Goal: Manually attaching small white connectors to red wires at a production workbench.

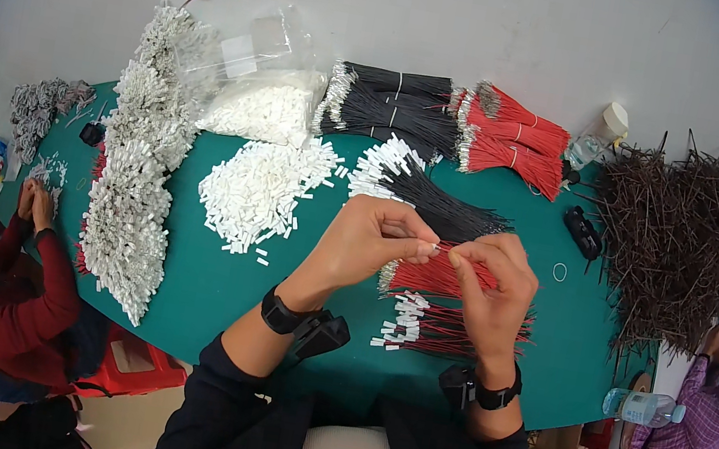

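Note:
My left hand (367, 237) and my right hand (497, 290) meet at fingertip height above the green table. Thumb and finger of the right hand pinch a thin red wire close to its end. The left fingertips are closed at that end, where a tiny pale bit shows; most of what they grip is hidden. Under the hands lies a bundle of red wires (413, 276) with bare metal ends. Nearer me are red and black wires with white connectors (406, 318) on them. Behind spread black wires (458, 203) with white connectors at their left ends.
Loose white connectors (255, 193) form a heap left of my hands, beside a long white pile (130, 205). Tied black bundles (394, 102) and red bundles (521, 142) lie at the back. Dark wires (670, 243) are heaped right. People sit at both sides.

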The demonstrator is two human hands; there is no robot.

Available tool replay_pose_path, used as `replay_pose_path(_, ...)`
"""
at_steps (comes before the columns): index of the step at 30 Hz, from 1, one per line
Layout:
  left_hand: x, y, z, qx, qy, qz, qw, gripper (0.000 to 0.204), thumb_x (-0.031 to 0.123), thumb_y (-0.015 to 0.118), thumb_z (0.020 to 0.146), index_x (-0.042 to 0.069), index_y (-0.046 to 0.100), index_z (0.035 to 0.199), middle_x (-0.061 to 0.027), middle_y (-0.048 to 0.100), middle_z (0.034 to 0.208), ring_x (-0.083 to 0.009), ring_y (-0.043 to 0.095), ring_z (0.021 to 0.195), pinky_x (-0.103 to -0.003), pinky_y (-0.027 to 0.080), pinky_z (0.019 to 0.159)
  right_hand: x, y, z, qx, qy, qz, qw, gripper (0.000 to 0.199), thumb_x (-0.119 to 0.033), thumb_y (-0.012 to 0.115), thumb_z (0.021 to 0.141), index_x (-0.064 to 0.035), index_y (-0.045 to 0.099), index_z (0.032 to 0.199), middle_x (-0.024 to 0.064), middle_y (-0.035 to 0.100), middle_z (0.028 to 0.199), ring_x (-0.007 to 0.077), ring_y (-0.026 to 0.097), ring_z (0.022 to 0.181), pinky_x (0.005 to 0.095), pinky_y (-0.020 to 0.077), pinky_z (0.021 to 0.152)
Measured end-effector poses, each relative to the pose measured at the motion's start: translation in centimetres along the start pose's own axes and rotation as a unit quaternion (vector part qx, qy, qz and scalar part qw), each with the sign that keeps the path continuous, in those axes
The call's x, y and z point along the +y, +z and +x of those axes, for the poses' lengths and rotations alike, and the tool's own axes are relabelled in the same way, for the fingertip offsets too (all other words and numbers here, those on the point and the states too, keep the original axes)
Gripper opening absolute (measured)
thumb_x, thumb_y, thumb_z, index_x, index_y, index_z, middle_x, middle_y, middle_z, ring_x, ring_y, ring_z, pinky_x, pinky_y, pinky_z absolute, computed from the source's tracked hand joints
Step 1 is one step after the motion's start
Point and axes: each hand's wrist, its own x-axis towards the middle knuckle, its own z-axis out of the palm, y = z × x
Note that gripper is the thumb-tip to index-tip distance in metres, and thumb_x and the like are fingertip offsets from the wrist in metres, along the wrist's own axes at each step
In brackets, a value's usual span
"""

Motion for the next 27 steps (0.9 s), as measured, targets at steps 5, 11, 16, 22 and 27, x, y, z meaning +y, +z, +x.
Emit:
replay_pose_path(5,-0.3,0.0,0.0,-0.012,0.008,0.010,1.000,0.012,-0.001,0.074,0.090,-0.005,0.073,0.101,-0.0125,0.077,0.091,-0.0149,0.074,0.085,-0.026,0.058,0.079,-0.4,0.2,-0.1,-0.024,0.090,0.119,0.988,0.009,0.005,0.075,0.081,0.0022,0.073,0.090,0.0073,0.065,0.082,0.0137,0.063,0.071,0.0260,0.0496,0.062)
replay_pose_path(11,0.2,0.0,-0.2,-0.023,0.013,0.014,1.000,0.011,-0.002,0.073,0.090,-0.005,0.073,0.100,-0.0123,0.077,0.093,-0.0147,0.074,0.088,-0.026,0.057,0.081,-0.2,-0.2,-0.1,-0.040,0.079,0.127,0.988,0.010,0.006,0.074,0.083,0.0036,0.074,0.092,0.0083,0.068,0.086,0.0129,0.065,0.072,0.0241,0.0517,0.063)
replay_pose_path(16,0.5,0.3,-0.3,-0.024,0.014,0.025,0.999,0.011,-0.002,0.073,0.089,-0.005,0.073,0.101,-0.0125,0.077,0.094,-0.0147,0.074,0.088,-0.026,0.057,0.080,-0.1,-0.1,-0.2,-0.046,0.100,0.165,0.980,0.010,0.006,0.074,0.083,0.0042,0.075,0.093,0.0098,0.071,0.088,0.0142,0.068,0.076,0.0244,0.0532,0.065)
replay_pose_path(22,0.7,0.3,-0.6,-0.014,0.022,0.027,0.999,0.011,-0.002,0.074,0.089,-0.004,0.073,0.101,-0.0117,0.077,0.093,-0.0138,0.073,0.088,-0.025,0.057,0.079,-0.7,-0.3,-0.2,-0.034,0.123,0.164,0.978,0.008,0.006,0.075,0.083,0.0045,0.074,0.091,0.0106,0.072,0.087,0.0146,0.068,0.076,0.0254,0.0533,0.068)
replay_pose_path(27,0.6,0.7,-0.8,-0.009,0.020,0.071,0.997,0.012,-0.001,0.073,0.090,-0.004,0.073,0.102,-0.0116,0.077,0.093,-0.0130,0.073,0.086,-0.025,0.057,0.078,-0.9,-0.1,-0.2,-0.032,0.050,0.084,0.995,0.006,0.005,0.074,0.083,0.0043,0.073,0.089,0.0119,0.072,0.083,0.0187,0.069,0.073,0.0280,0.0522,0.065)
